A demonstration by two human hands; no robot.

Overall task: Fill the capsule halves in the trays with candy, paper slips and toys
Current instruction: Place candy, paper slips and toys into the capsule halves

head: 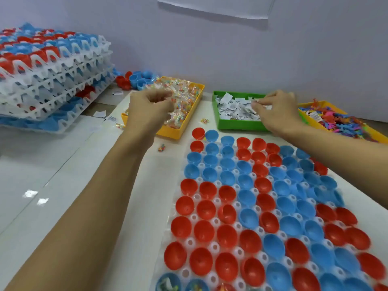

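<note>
Head view: I see my left hand (150,108) curled, pinching candy (180,101) over its yellow bin (190,116); my right hand (275,110) pinches paper slips (237,110) in one green bin (237,123). Red and blue capsule halves (247,206) fill one tray (236,204) nearer me.

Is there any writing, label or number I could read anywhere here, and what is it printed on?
No text is legible anywhere.
White paper slips in the green plastic bin: dark print, too small and blurred to read.
Loose slips on the table beside the stacked white trays, such as one at: dark marks, unreadable.
Clear-wrapped candy in the yellow bin: no readable labels.
</note>
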